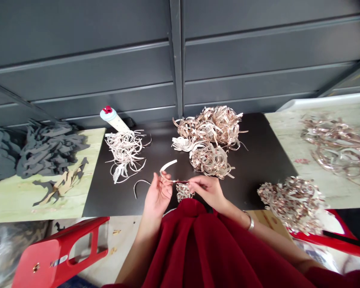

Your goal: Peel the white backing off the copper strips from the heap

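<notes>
A thin curved strip (169,164), pale on one face, stretches between my hands just above the black tabletop. My left hand (159,194) is turned palm up, and its fingertips pinch the strip near its curled pale end. With thumb and finger, my right hand (209,192) grips the strip's other end, where it looks darker and shiny. Under the strip sits a small bunch of metallic scraps (185,192). A loose strip (141,181) lies left of my left hand. Beyond it rests a heap of pale strips (124,150). Past my right hand is a rose-gold strip pile (211,158).
A white cylindrical container (115,120) stands by the grey panel wall (131,64). Dark grey cut pieces (50,148) are heaped at left. More strips (342,146) lie at right, with a shiny bundle (294,202) near the edge. A red stool (44,256) is below left.
</notes>
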A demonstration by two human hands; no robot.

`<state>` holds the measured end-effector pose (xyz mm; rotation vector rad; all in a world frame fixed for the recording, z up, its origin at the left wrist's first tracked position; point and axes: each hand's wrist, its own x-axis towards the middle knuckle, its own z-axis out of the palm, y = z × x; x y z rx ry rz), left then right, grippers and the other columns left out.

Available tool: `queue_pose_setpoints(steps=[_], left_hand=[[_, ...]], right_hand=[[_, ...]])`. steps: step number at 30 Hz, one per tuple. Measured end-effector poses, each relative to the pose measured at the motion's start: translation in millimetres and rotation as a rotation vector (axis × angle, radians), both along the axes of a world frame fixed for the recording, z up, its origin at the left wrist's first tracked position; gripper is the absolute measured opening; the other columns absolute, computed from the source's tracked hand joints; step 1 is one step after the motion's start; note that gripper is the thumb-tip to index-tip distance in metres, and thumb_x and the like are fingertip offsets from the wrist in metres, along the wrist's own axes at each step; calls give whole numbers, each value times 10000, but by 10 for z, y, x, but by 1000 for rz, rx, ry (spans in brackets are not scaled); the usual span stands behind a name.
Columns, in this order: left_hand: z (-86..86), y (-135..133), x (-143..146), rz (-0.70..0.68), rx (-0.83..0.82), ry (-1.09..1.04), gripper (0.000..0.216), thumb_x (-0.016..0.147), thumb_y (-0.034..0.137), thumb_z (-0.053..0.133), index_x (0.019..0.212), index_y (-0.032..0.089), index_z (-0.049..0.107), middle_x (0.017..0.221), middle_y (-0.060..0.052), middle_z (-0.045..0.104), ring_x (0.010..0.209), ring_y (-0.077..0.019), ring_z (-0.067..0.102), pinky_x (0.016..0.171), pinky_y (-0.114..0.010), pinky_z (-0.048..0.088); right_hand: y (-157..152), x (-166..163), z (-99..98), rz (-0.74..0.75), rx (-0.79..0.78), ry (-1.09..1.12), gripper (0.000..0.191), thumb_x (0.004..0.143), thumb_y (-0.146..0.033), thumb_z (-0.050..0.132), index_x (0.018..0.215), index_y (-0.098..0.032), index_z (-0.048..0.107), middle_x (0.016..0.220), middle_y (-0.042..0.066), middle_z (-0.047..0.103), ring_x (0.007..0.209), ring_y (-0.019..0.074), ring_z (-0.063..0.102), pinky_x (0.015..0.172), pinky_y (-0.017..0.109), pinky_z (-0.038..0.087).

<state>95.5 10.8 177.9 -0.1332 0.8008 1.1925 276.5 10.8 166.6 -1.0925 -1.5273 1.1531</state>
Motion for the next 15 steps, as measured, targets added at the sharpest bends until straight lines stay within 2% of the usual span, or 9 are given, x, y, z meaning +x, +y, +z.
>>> queue_pose_setpoints(steps=[2,4,7,9,11,13,15], left_hand=[[-10,-60,67,-28,11,39,403,927,488,414,948,128,594,807,-37,578,596,-51,531,532,-133,475],[-27,-147,145,-137,60,86,466,821,565,555,979,128,594,783,-27,577,589,-61,525,514,-151,459],[-30,-262,246,-330,162,160,456,720,559,678,766,116,581,616,19,508,474,-37,426,424,-147,342],[-5,-292,287,-393,199,239,419,720,490,707,636,115,537,545,33,472,427,-26,362,397,-156,267],[31,-286,301,-400,223,353,362,717,412,720,608,118,539,523,35,471,422,-31,354,403,-170,254],[68,-263,286,-371,270,511,309,720,390,708,638,124,574,542,28,503,440,-47,382,431,-186,297],[107,-237,247,-360,379,757,292,765,402,654,657,135,608,565,13,534,475,-75,432,487,-216,369]], right_hand=[[12,17,12,-63,212,-94,115,864,-198,581,847,-168,691,684,35,713,585,139,670,581,241,557],[26,46,17,-37,451,-167,139,875,-147,554,917,-178,683,773,53,729,677,150,684,646,260,565],[37,82,14,94,672,-223,213,897,-114,505,1032,-177,658,876,79,730,791,167,688,710,289,571],[31,84,15,153,707,-237,243,910,-117,481,1080,-178,643,910,83,726,839,176,682,742,307,570],[16,67,23,163,677,-207,247,919,-128,473,1093,-184,640,910,78,725,837,173,679,734,302,568],[-4,40,38,113,604,-162,215,917,-141,498,1059,-183,655,872,74,725,776,160,676,691,281,564],[-27,13,59,43,526,-160,181,908,-157,528,1010,-186,675,843,68,722,731,153,670,670,271,559]])
